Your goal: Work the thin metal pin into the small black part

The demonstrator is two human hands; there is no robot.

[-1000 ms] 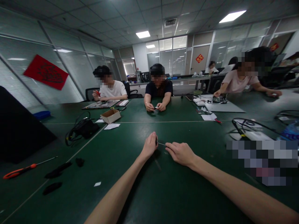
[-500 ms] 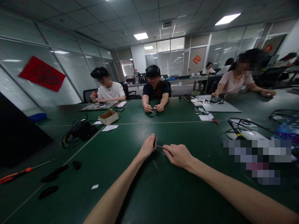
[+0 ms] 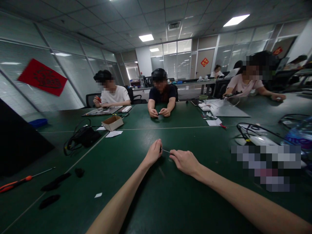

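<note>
Over the green table (image 3: 151,201), my left hand (image 3: 154,152) is closed round a small dark object (image 3: 160,148), mostly hidden by the fingers. To its right, my right hand (image 3: 184,160) is closed on a thin metal-shafted tool (image 3: 166,151), whose handle is hidden in the fingers. The shaft points left and its tip meets the dark object or ends right beside it; which of the two I cannot tell.
An orange-handled screwdriver (image 3: 26,178) and several black pieces (image 3: 49,201) lie at the left. Beyond are a black cable bundle (image 3: 85,136) and a cardboard box (image 3: 112,123). Cables and a bottle (image 3: 298,135) stand at the right. Three people sit across the table.
My hands have stayed nearly in place. Across the table at the right, the person in pink has lifted the dark item off the light board. The view has shifted slightly.
</note>
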